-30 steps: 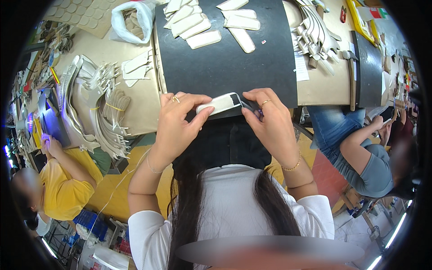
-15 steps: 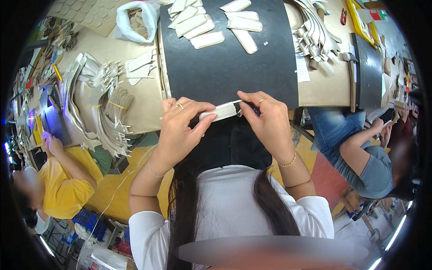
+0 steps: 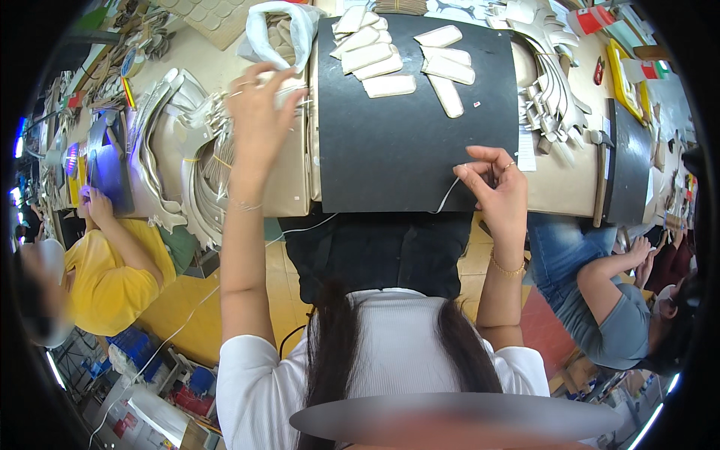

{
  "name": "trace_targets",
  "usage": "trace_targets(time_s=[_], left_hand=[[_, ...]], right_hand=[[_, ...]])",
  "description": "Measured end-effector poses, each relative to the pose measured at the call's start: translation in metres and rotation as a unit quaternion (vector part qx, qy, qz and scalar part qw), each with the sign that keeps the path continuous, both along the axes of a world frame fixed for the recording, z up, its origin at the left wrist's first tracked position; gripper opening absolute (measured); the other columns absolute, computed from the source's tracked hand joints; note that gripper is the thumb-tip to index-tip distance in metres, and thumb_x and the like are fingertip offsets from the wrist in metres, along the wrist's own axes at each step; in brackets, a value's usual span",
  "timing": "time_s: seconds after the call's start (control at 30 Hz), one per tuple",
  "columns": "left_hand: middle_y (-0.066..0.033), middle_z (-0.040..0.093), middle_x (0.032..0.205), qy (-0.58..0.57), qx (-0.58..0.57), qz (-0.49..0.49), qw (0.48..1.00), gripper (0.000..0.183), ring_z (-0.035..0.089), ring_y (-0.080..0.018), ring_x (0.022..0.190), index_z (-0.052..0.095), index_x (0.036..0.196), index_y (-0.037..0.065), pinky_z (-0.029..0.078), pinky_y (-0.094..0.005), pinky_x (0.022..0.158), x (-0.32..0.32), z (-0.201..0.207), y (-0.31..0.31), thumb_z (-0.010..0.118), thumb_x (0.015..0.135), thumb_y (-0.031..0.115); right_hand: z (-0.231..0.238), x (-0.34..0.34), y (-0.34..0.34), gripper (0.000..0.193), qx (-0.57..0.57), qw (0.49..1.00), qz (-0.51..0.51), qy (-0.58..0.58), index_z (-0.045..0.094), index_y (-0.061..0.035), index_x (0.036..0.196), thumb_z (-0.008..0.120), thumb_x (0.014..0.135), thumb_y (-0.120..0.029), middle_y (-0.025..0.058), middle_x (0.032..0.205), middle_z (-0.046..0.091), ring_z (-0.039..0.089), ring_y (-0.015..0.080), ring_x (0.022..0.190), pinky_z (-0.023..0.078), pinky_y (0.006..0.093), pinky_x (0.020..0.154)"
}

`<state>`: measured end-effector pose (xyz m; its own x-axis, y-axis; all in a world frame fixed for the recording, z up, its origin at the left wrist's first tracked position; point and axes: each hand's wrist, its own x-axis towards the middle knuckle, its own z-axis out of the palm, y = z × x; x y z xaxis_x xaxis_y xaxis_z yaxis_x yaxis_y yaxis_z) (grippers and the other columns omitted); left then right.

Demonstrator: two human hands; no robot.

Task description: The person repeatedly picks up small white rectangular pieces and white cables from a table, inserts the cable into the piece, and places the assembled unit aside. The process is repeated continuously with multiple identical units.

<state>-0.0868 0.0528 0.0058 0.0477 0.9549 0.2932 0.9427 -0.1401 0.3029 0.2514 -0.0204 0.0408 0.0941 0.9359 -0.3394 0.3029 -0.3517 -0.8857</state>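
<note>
My left hand [image 3: 261, 112] is stretched out at the left of the black mat [image 3: 390, 165], its fingers apart. It hovers over small pale cut pieces [image 3: 291, 94], mostly covered by the hand, just short of a white plastic bag [image 3: 301, 37]. Over the mat's near right part, my right hand [image 3: 499, 187] is closed in a pinch on a thin white strip [image 3: 448, 195], whose loose end hangs toward the mat's front edge. Pale oblong padded pieces [image 3: 390, 85] lie in two loose groups at the far side of the mat.
Bundled curved pale strips [image 3: 199, 187] lie on the table to the left, more strips [image 3: 551, 90] to the right. A hammer [image 3: 601, 165] rests beside another dark board [image 3: 628, 157]. A person in yellow [image 3: 120, 277] sits at left, one in grey [image 3: 615, 322] at right.
The pale padded piece held between both hands is no longer there. My left hand has moved forward and left and opened; my right hand has moved right with the thin strip. The view has shifted.
</note>
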Motion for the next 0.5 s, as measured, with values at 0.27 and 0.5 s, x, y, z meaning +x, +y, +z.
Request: trace_targets(time_s=[0.27, 0.5], left_hand=[[-0.0107, 0.064, 0.116, -0.081, 0.0, -0.059, 0.995, 0.035, 0.058, -0.0321, 0.11, 0.074, 0.114, 0.007, 0.044, -0.0428, 0.097, 0.068, -0.024, 0.05, 0.082, 0.085, 0.026], [-0.0112, 0.073, 0.089, -0.23, -0.07, -0.058, 0.969, 0.023, 0.068, -0.026, 0.079, 0.072, 0.107, 0.002, 0.052, -0.0379, 0.077, 0.07, 0.006, 0.039, 0.076, 0.089, 0.017]], right_hand=[[0.0, 0.015, 0.002, 0.022, 0.031, 0.999, -0.031, 0.026, 0.072, 0.0, 0.109, 0.08, 0.091, -0.008, 0.0007, 0.09, 0.072, 0.061, 0.0025, 0.076, 0.042, 0.0171, 0.052], [-0.003, 0.027, 0.0, 0.02, 0.021, 0.993, -0.058, 0.101, 0.072, -0.0017, 0.11, 0.075, 0.097, -0.016, 0.0063, 0.091, 0.075, 0.052, -0.001, 0.062, 0.034, 0.0161, 0.048]])
